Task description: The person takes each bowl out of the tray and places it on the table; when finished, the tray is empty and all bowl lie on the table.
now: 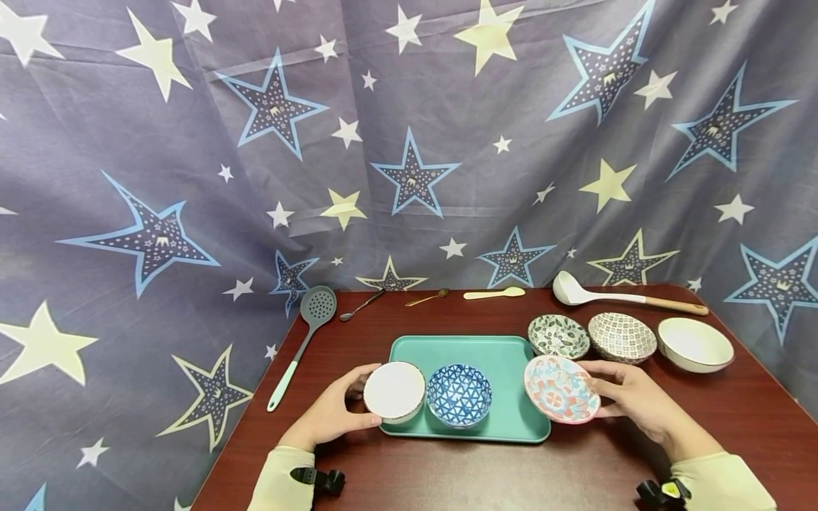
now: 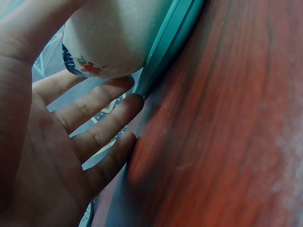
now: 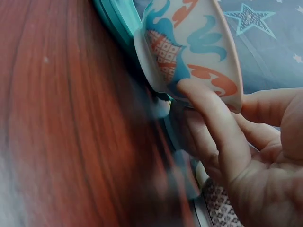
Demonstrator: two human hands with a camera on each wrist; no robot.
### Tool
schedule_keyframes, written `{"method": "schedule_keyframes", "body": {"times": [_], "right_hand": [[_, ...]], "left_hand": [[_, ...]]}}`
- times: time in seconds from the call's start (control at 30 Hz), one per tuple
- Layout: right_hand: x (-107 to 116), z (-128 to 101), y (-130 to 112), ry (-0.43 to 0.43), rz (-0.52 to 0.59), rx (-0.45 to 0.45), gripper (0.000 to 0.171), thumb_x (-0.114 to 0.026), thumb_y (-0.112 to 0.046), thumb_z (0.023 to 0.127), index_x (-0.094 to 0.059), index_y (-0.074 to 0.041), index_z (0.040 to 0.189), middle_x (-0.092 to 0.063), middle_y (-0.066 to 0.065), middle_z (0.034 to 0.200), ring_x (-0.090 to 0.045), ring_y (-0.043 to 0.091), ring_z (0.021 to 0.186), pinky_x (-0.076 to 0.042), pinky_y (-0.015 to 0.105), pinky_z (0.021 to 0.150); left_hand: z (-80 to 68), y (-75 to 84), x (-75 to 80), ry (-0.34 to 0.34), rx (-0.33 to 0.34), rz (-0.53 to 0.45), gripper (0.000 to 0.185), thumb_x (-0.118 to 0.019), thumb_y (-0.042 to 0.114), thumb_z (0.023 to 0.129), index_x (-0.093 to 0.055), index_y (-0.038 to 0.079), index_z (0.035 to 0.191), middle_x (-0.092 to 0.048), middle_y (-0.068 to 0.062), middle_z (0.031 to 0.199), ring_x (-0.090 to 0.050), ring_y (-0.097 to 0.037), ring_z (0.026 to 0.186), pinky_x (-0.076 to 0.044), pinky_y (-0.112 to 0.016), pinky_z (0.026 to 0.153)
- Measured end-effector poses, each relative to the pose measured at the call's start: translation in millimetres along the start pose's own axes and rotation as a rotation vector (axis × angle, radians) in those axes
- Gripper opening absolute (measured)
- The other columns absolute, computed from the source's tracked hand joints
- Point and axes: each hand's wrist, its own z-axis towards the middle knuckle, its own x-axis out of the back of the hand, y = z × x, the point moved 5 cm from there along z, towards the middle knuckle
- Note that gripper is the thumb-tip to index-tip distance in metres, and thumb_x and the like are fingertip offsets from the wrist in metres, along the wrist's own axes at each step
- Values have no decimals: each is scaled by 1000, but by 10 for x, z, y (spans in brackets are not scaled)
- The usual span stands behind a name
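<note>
- The left hand (image 1: 339, 408) is spread loosely around the side of the white bowl (image 1: 394, 392), at the left end of the tray (image 1: 460, 349); a firm grip cannot be confirmed.
- The red-patterned bowl (image 1: 561, 389) is gripped, tilted, by the right hand (image 1: 639, 404) at the tray's right edge.
- The blue bowl (image 1: 459, 395) is seated on the tray, between both.
- The ladle (image 1: 610, 297) is laid farther back.

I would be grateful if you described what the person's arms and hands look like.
The left hand and right hand are ungloved. The left sleeve and right sleeve are plain pale yellow. Each wrist bears a black strap with a small black device; the right one shows a yellow patch.
</note>
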Motion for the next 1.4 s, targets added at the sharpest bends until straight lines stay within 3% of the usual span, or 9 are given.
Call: {"method": "schedule_keyframes", "body": {"times": [0.33,0.53,0.87,1.27,1.4], "right_hand": [[153,-55,42,22,1,-28,31,-52,-3,109,-67,-10,135,-71,13,112,-75,24,94,-62,44,78],[192,-85,49,-29,3,-8,34,-48,-2,110,-69,-16,133,-71,14,111,-74,24,93,-62,43,76],[275,-118,67,-31,-24,-52,36,-48,-3,110,-72,-25,128,-72,9,109,-74,19,91,-62,40,75],[280,-122,66,-16,-39,-73,34,-51,-5,110,-72,-25,128,-72,9,110,-73,19,90,-63,39,74],[282,-118,47,2,-72,-64,32,-50,-6,111,-69,-15,134,-72,8,112,-73,20,92,-63,40,76]], "left_hand": [[2,-4,-3,-1,-2,2,87,-92,29,81,-48,20,156,-65,3,128,-64,-20,111,-52,-41,97],[-1,12,-4,-1,-21,7,87,-92,30,82,-47,20,156,-65,1,129,-64,-19,111,-52,-39,96],[-2,3,-7,-1,11,3,88,-92,32,81,-47,23,156,-65,4,129,-63,-18,111,-51,-36,97],[-6,8,0,-1,-4,1,87,-92,31,82,-48,21,155,-65,2,129,-63,-18,112,-51,-38,97],[-1,1,-4,-2,-5,2,87,-92,32,82,-47,22,156,-65,2,129,-63,-18,111,-51,-38,97]]}}
